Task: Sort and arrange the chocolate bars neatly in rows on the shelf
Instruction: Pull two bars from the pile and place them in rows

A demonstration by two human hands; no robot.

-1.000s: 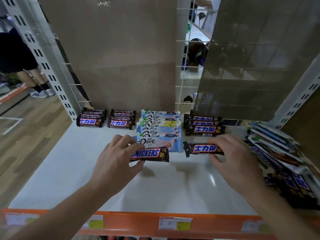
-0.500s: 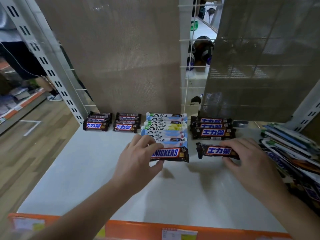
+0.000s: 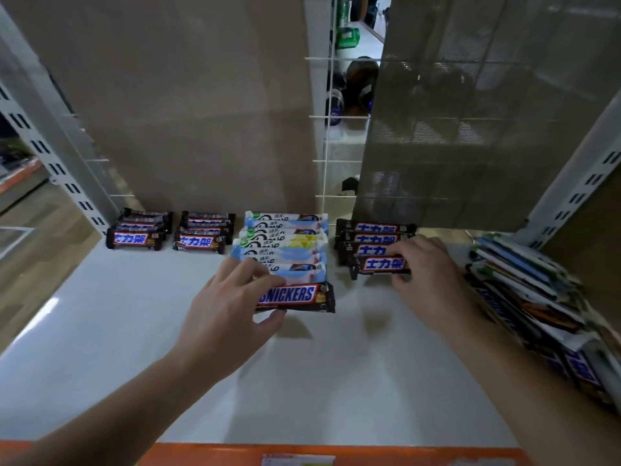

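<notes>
My left hand (image 3: 232, 304) grips a brown Snickers bar (image 3: 297, 297) by its left end, just in front of the stacked row of pale blue Dove bars (image 3: 285, 245). My right hand (image 3: 428, 277) holds a brown Snickers bar with Chinese lettering (image 3: 381, 265) against the front of the right-hand row of the same bars (image 3: 373, 235). Two more short rows of brown bars (image 3: 136, 230) (image 3: 201, 232) lie at the back left of the white shelf (image 3: 100, 331).
A loose heap of mixed chocolate bars (image 3: 537, 304) fills the shelf's right side. White slotted uprights (image 3: 50, 153) (image 3: 571, 196) stand at both back corners. An orange price strip (image 3: 302, 455) runs along the front edge. A mesh back panel (image 3: 470, 112) closes the rear.
Both hands have moved their bars toward the back of the shelf. The right bar now touches the front of its row, and the left bar sits close behind the Dove stack.
</notes>
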